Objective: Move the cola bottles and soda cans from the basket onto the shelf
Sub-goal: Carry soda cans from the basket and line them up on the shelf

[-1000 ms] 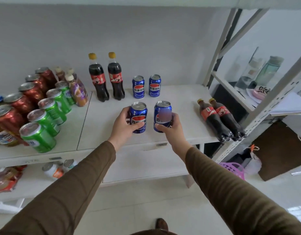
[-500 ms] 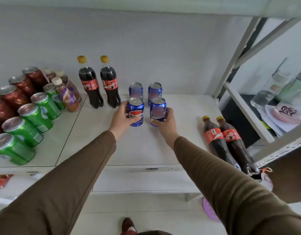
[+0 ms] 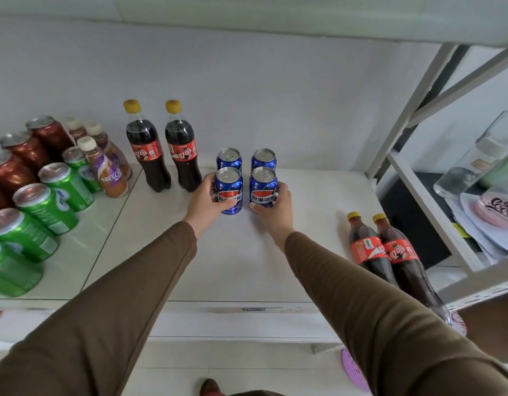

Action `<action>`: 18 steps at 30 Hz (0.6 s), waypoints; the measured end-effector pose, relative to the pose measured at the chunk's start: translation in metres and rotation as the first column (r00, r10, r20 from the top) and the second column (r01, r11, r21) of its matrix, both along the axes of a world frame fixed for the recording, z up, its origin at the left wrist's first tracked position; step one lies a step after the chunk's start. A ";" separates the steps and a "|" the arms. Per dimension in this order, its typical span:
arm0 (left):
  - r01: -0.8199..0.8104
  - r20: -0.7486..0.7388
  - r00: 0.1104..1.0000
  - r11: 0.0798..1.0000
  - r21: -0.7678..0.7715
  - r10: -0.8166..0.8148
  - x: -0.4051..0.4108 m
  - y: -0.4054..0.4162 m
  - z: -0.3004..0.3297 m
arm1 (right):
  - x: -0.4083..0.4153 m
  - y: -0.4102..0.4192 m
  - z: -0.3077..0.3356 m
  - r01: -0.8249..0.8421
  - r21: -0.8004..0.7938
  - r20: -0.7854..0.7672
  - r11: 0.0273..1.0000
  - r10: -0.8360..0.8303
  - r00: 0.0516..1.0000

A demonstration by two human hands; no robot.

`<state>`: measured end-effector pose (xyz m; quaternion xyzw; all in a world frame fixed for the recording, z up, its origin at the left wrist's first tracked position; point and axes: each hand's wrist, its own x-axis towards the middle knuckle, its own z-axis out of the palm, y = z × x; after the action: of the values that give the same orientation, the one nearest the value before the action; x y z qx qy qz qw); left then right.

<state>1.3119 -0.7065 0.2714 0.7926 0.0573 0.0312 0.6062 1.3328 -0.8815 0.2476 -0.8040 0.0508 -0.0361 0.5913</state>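
Left hand (image 3: pixel 207 202) and right hand (image 3: pixel 275 207) are each gripping a blue can (image 3: pixel 229 190), seating them at six o'clock of two shelved cans (image 3: pixel 229 158); basket (image 3: pixel 354 370) contents unseen.

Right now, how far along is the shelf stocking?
Done: two cola bottles and two blue cans stand upright at the back of the shelf; two more bottles sit near its right edge. In hand: the left hand and right hand each grip a front can, in front of those. Left: the basket is barely visible, contents unknown.
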 end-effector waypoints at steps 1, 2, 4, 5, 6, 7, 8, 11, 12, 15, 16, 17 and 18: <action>0.002 0.000 1.000 1.000 0.002 -0.002 0.002 0.001 0.000 | 0.001 0.001 0.000 -0.002 -0.003 -0.002 1.000 0.002 1.000; 0.005 -0.001 1.000 1.000 0.005 -0.005 0.003 0.002 -0.001 | 0.003 0.001 0.000 -0.001 -0.008 -0.007 1.000 0.001 1.000; 0.011 -0.004 1.000 1.000 0.018 -0.011 0.005 0.003 -0.001 | 0.005 0.003 -0.001 0.001 -0.026 -0.018 1.000 -0.002 1.000; 0.012 -0.002 1.000 1.000 0.021 -0.012 0.005 0.003 -0.001 | 0.005 0.003 -0.001 0.002 -0.034 -0.024 0.999 -0.002 1.000; 0.014 -0.001 1.000 1.000 0.022 -0.014 0.006 0.003 -0.001 | 0.006 0.003 -0.001 -0.001 -0.040 -0.031 0.999 -0.001 1.000; 0.017 0.000 1.000 1.000 0.025 -0.017 0.006 0.003 -0.002 | 0.006 0.003 0.000 -0.004 -0.049 -0.036 0.999 0.002 0.999; 0.022 0.000 1.000 0.999 0.031 -0.022 0.006 0.003 -0.002 | 0.007 0.003 0.000 -0.007 -0.057 -0.045 0.998 0.005 0.999; 0.042 0.000 0.999 0.998 0.037 -0.042 0.003 0.006 -0.004 | 0.002 0.001 0.003 0.005 -0.057 -0.076 0.998 -0.009 0.997; 0.041 -0.001 0.999 0.998 0.039 -0.041 0.000 0.007 -0.005 | -0.002 0.000 0.004 0.015 -0.062 -0.085 0.998 -0.020 0.996; 0.004 -0.014 1.000 0.998 0.070 -0.003 -0.016 0.011 -0.008 | -0.021 -0.005 0.007 0.033 -0.118 -0.047 0.992 -0.039 0.998; -0.012 -0.017 1.000 0.997 0.080 0.013 -0.023 0.013 -0.010 | -0.029 -0.005 0.005 0.042 -0.132 -0.017 0.990 -0.045 0.999; -0.026 -0.015 1.000 0.995 0.097 0.027 -0.031 0.015 -0.011 | -0.038 -0.005 0.005 0.051 -0.146 0.016 0.988 -0.049 0.999; -0.041 -0.010 0.999 0.991 0.125 0.043 -0.039 0.016 -0.012 | -0.046 -0.004 0.003 0.061 -0.160 0.041 0.985 -0.055 0.998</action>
<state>1.2728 -0.6904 0.2593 0.8277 0.0757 0.0422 0.5545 1.2870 -0.8854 0.2507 -0.8465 0.0605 -0.0719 0.5240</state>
